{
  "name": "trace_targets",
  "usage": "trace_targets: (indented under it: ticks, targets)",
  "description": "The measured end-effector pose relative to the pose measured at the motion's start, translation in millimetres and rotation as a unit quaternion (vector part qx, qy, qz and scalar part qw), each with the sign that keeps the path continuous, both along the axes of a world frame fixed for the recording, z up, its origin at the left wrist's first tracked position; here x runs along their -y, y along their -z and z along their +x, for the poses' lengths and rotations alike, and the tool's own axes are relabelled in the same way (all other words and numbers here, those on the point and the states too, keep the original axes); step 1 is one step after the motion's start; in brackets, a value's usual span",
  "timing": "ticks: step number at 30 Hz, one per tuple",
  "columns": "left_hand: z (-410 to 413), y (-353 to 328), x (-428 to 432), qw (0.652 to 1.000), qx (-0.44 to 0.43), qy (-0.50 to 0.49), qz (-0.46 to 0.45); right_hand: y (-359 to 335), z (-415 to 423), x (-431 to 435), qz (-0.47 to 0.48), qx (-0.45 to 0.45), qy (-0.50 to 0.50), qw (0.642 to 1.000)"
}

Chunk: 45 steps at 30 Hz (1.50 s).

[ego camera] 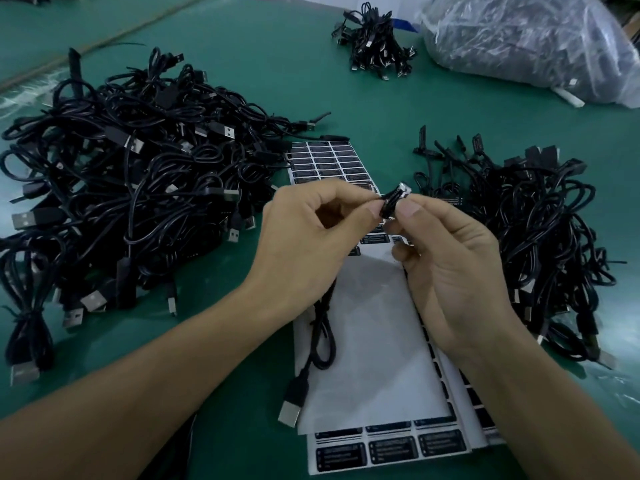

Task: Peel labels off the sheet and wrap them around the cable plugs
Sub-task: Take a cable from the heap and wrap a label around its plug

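Pinching the plug [390, 204] above the label sheet [363, 341], left hand [304, 233] and right hand [446, 268] both grip tight; uneven thumb pressure could crease the label.

Cables and label sheets laid out on a table [277, 81].

A stack of label sheets [374, 341] lies mid-table, running from the near edge away. A large pile of cables [131, 188] lies to its left and a smaller pile [540, 237] to its right. Toward the far edge sits a small bundle of cables [377, 46], with a bag [530, 39] to its right in the far right corner. Above the sheets, the left hand [311, 237] and right hand [450, 271] pinch a plug [391, 202] between them. Its cable [322, 337] hangs down onto the sheets' left edge.
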<state>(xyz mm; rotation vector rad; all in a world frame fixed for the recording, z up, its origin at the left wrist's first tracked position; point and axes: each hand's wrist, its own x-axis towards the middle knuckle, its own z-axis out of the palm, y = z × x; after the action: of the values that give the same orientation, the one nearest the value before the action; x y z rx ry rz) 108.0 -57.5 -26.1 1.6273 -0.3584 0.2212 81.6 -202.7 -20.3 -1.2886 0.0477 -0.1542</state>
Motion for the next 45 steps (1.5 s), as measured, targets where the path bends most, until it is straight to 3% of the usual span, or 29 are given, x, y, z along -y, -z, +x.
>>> trace_targets:
  ticks: [10,21,45]
  targets:
    - [-3.6,1.4,1.7,0.995,-0.074,0.065,0.01,5.6,5.0,5.2,0.016,0.006,0.037,0.999]
    - [-2.4,2.5,0.8,0.994,-0.098,0.052,-0.022,6.8,1.1,0.9,-0.15,0.078,0.086,0.982]
    - [-3.2,0.8,-0.5,0.99,-0.111,0.078,-0.046,9.6,3.0,1.4,-0.224,0.151,0.104,0.957]
